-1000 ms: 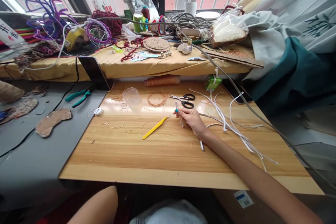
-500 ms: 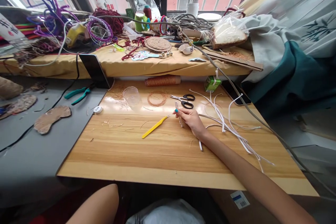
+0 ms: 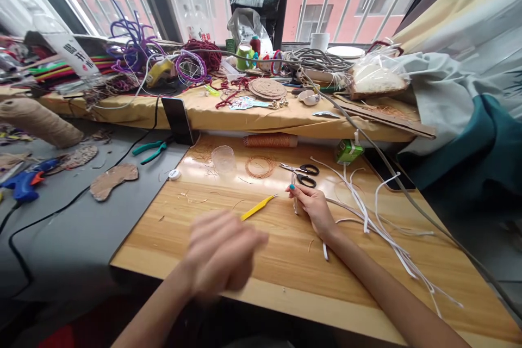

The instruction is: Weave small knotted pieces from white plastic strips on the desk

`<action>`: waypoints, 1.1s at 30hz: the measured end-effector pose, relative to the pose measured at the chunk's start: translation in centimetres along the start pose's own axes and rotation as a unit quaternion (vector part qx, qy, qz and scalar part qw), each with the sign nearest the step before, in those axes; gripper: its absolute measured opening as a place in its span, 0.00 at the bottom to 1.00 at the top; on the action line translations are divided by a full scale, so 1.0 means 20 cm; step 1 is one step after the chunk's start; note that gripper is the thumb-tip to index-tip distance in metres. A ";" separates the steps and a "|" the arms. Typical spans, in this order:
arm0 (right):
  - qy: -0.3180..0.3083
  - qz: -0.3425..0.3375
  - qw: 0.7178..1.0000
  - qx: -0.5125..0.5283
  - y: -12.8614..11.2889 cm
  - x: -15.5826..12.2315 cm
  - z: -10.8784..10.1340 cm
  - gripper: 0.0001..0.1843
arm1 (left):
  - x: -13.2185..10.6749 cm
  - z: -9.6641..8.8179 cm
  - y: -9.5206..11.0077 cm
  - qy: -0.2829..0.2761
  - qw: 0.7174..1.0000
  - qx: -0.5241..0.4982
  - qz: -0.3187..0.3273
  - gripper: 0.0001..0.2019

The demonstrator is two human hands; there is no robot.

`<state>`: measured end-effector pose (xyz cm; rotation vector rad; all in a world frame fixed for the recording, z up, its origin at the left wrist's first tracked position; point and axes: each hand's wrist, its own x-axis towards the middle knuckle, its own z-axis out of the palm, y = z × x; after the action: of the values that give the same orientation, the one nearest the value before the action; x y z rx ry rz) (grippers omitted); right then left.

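Note:
My right hand (image 3: 316, 207) is closed in a pinch on a slim, clear-looking strip (image 3: 294, 201) held upright at the table; its exact kind is too small to make out. My left hand (image 3: 222, 255), smeared by motion, hovers over the table's front part, and its fingers cannot be read. Just beyond it lie yellow tweezers (image 3: 258, 207), partly covered by that hand, tip towards the strip. Black-handled scissors (image 3: 305, 174) rest right behind my right hand. White cords (image 3: 383, 239) spread to its right, some passing near the wrist.
Behind the scissors are a coil of thin brown cord (image 3: 260, 166), a clear cup (image 3: 223, 159), an orange thread spool (image 3: 270, 140) and a green box (image 3: 349, 150). Teal pliers (image 3: 150, 150) and a blue glue gun (image 3: 28, 180) lie left. A crowded shelf (image 3: 216, 119) runs along the back.
My left hand has come up from below the table edge into view over the table. The camera view has shifted left and up. My right hand keeps its pinch on the strip.

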<state>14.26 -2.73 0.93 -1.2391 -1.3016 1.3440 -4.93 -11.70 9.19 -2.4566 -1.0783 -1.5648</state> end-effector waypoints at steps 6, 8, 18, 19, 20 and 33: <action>0.017 0.006 0.999 0.040 0.00 0.00 0.01 0.20 | 0.12 0.34 -0.46 -0.294 0.923 0.161 -0.188 0.11; 0.013 0.008 0.999 0.044 0.00 0.00 0.01 0.21 | 0.12 0.41 -0.55 -0.356 0.898 0.166 -0.199 0.09; 0.005 0.025 0.999 0.030 -0.01 -0.01 0.01 0.19 | 0.06 0.48 -0.63 -0.277 0.929 0.106 -0.220 0.05; 0.002 0.027 0.999 0.036 -0.01 -0.01 0.01 0.19 | 0.06 0.47 -0.63 -0.259 0.933 0.096 -0.229 0.06; 0.000 0.030 0.999 0.043 -0.01 -0.01 0.02 0.19 | 0.05 0.47 -0.64 -0.240 0.938 0.088 -0.236 0.06; -0.008 0.004 0.999 0.050 -0.01 -0.01 0.02 0.16 | 0.06 0.42 -0.60 -0.053 0.974 0.055 -0.215 0.10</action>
<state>13.86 -2.86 1.12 -1.1700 -1.2261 1.4097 -4.84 1.25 2.03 -2.3656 -1.7603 -1.4200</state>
